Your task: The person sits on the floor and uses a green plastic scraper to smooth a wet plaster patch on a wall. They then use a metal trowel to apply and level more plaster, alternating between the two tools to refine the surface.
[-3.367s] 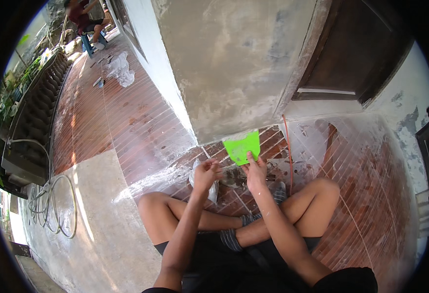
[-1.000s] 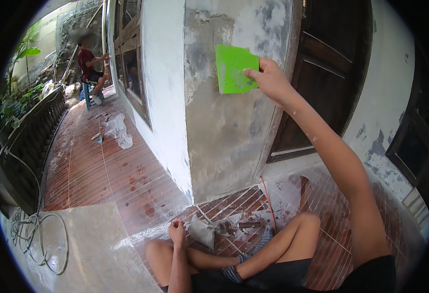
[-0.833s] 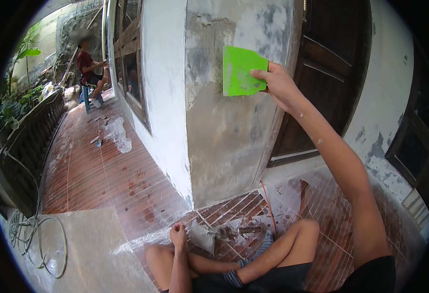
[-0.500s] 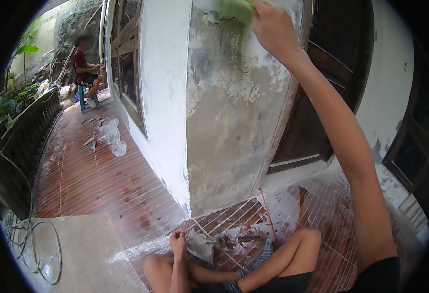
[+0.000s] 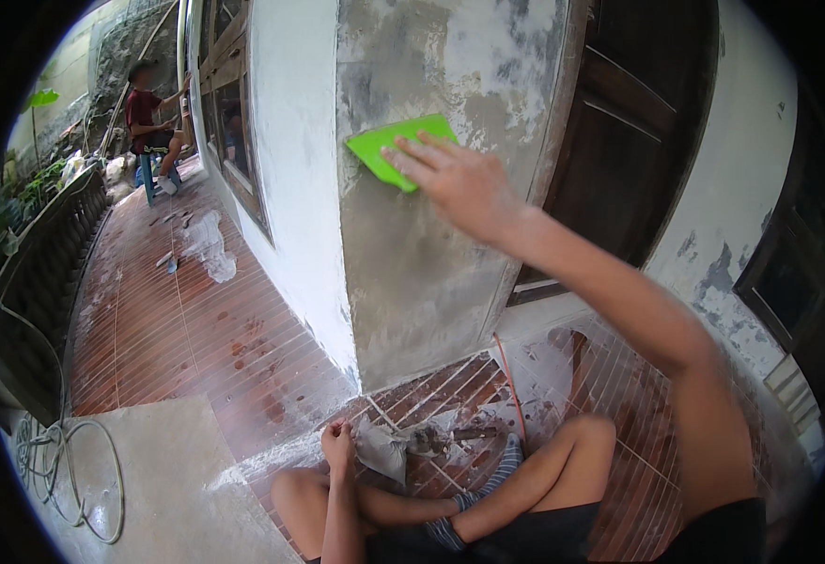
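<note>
My right hand (image 5: 469,188) presses a bright green plastic scraper (image 5: 398,150) flat against the patchy grey wall (image 5: 422,282). Its fingers lie over the scraper's face, and the scraper's left corner reaches close to the wall's corner edge. Low down, my left hand (image 5: 339,442) is closed above my crossed legs, fingertips together; whatever they pinch is too small to make out. Beside that hand a grey-white plastic bag (image 5: 381,451) rests on the tiles. A putty knife (image 5: 474,434) appears to lie on the floor just right of the bag.
Red striped tiles (image 5: 215,348) carry white smears. An orange cord (image 5: 509,385) runs up to the wall's base. Dark wooden doors (image 5: 619,132) stand to the right. A coiled hose (image 5: 84,479) lies at left. Another person (image 5: 154,122) sits on a blue stool by the window.
My right hand has come down the wall with the green scraper, from the top edge to mid-height. My left hand stays by the bag. The other person has raised an arm toward the window.
</note>
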Demonstrator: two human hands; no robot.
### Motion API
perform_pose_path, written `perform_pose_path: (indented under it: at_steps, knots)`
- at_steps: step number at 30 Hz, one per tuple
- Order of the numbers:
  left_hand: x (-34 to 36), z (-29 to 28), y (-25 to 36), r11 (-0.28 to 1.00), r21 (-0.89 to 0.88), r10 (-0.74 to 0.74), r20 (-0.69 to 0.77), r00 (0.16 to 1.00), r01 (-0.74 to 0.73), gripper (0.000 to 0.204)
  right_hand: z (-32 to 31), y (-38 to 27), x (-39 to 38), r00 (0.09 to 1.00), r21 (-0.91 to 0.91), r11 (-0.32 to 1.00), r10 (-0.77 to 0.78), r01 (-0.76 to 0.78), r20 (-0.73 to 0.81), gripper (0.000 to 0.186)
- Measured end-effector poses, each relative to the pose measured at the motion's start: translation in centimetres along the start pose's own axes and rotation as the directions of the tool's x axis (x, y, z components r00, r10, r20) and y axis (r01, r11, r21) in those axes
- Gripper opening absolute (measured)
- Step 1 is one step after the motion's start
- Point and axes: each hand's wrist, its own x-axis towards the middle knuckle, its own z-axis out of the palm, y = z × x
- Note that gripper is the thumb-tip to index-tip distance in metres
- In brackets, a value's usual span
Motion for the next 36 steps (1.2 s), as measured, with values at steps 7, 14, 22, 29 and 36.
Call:
perform_pose_path:
  at_steps: [7, 14, 22, 29, 36]
  knots:
    - [0.1, -1.1, -1.4, 0.999, 0.037, 0.04, -0.019, 0.999, -0.04, 0.018, -8.3, 8.8, 10.9, 0.917, -0.023, 0.928, 0.363, -0.371, -0.167, 0.041]
    - [1.3, -0.7, -1.9, 0.973, 0.229, 0.052, -0.053, 0.997, -0.038, 0.025, 4.6, 0.6, 5.8, 0.924, -0.101, 0.993, 0.016, -0.059, -0.381, 0.034]
    - [-2.4, 0.2, 1.9, 0.793, 0.575, 0.112, 0.189, 0.976, -0.202, 0.059, 5.5, -6.4, -11.9, 0.994, 0.393, 0.916, 0.101, -0.075, -0.047, 0.051]
    - [-6.8, 1.9, 3.8, 0.58, 0.78, -0.108, 0.358, 0.928, -0.233, 0.135, 11.5, -11.0, -34.0, 0.233, 0.198, 0.126, 0.454, -0.972, 0.86, 0.03]
    - [-7.6, 4.0, 4.5, 0.309, 0.844, -0.002, 0.462, 0.887, -0.439, 0.128, 15.0, -14.9, -43.4, 0.081, 0.1, 0.005, 0.626, -0.995, 0.775, 0.048]
